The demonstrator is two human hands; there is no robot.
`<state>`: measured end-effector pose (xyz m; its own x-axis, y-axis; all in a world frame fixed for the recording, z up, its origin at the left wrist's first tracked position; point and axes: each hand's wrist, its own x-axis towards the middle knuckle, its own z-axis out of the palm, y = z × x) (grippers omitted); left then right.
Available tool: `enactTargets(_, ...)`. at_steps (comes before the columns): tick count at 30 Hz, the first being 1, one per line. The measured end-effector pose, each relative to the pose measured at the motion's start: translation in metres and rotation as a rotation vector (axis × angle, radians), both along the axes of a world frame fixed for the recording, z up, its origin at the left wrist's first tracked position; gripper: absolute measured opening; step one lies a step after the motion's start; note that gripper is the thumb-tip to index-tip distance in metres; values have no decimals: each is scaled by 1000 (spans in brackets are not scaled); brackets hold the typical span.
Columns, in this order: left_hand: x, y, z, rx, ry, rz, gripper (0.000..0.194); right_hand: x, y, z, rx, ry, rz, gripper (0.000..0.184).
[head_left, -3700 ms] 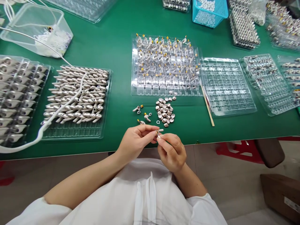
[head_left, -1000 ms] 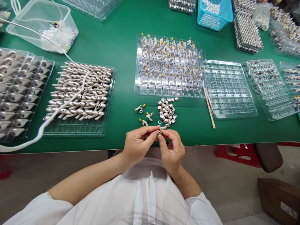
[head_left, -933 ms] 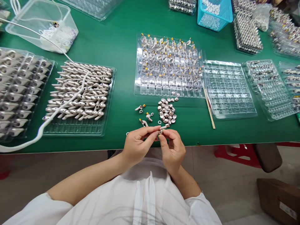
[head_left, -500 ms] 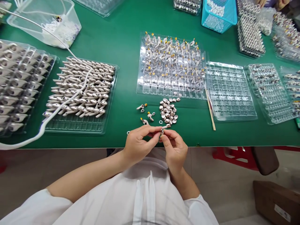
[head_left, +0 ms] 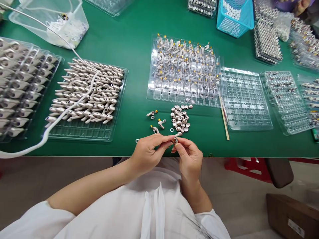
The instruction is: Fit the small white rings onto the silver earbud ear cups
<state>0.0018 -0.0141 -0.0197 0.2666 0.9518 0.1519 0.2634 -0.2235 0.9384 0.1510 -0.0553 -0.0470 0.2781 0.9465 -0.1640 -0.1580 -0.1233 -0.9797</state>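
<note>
So, stemmed earbud shells (head_left: pixel 87 89) crowd a tray (head_left: pixel 82 134) centre left, probably to stay sorted. Lower centre, left hand (head_left: pixel 148 151) has its fingers clamped on a tiny earbud part (head_left: pixel 175 141), oval caps (head_left: pixel 179 119) heaped just above, handy I guess; right hand (head_left: pixel 191 160) pinches the part too, presumably for control.

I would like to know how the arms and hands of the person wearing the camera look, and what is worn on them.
The left hand and right hand are bare, with no glove, ring or watch visible. Both forearms are uncovered. The loose, plain white sleeves end around the elbows and belong to a white top.
</note>
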Motion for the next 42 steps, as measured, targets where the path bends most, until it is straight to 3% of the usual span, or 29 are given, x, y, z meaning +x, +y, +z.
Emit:
enactTargets(10,-2,6,-12,104,-110,-8,11,3,0,-1,-39,137,32,12)
enactTargets(15,-3,6,-14,151,-36,29,10,4,-1,-1,-28,132,49,12)
enactTargets(21,-6,7,-17,184,-61,-68,14,4,0,-1,71,91,87,13)
enactTargets(29,-12,11,-10,233,-27,-100,7,7,-2,-1,141,78,147,19)
enactTargets(42,-20,11,-6,417,6,-219,12,7,-3,2,96,203,240,20)
